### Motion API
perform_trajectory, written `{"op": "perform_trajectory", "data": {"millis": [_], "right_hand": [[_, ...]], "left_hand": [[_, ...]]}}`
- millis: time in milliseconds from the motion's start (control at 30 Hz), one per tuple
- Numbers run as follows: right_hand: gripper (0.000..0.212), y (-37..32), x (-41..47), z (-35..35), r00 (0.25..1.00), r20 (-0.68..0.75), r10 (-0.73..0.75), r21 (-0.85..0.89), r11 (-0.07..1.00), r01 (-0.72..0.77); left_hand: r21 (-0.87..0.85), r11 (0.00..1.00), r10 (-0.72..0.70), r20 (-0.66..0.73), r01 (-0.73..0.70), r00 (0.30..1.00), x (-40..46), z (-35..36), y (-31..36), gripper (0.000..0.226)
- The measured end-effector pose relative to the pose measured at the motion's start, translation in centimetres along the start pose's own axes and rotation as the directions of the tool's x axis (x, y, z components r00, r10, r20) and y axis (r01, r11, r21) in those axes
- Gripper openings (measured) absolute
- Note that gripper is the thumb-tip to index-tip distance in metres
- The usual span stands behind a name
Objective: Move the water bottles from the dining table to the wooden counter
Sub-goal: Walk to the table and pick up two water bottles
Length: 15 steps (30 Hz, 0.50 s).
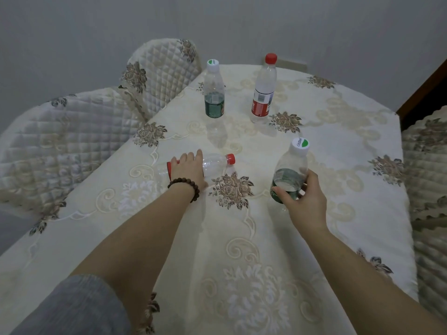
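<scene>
Several clear plastic water bottles are on the dining table (302, 250), which has a cream embroidered cloth. A red-capped bottle (217, 163) lies on its side at mid-table; my left hand (187, 169), a bead bracelet on its wrist, lies over its red label with fingers curled around it. My right hand (302, 199) grips the green-labelled lower part of an upright, slightly tilted white-capped bottle (290, 168). Farther back stand a green-labelled bottle (214, 89) and a red-labelled, red-capped bottle (263, 89), both upright and untouched.
Two chairs with quilted covers (72, 131) (159, 73) stand against the table's left side. Another covered chair (428, 165) is at the right edge. A dark wooden edge (423, 93) shows at the far right. A grey wall is behind.
</scene>
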State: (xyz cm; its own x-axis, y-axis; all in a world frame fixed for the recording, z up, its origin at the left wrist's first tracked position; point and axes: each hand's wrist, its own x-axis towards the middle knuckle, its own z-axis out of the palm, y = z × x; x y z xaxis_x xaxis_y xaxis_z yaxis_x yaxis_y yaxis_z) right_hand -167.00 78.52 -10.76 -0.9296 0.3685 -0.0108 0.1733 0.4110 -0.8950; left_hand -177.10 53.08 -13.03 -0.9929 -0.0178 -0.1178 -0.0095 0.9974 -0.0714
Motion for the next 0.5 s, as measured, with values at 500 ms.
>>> {"op": "perform_trajectory", "data": {"millis": [500], "right_hand": [[0.072, -2.9, -4.5, -3.9, 1.000, -0.016, -0.008, 0.035, 0.999, 0.009]], "left_hand": [[-0.755, 0.650, -0.091, -0.182, -0.080, 0.979, -9.8, -6.4, 2.2, 0.050]]}}
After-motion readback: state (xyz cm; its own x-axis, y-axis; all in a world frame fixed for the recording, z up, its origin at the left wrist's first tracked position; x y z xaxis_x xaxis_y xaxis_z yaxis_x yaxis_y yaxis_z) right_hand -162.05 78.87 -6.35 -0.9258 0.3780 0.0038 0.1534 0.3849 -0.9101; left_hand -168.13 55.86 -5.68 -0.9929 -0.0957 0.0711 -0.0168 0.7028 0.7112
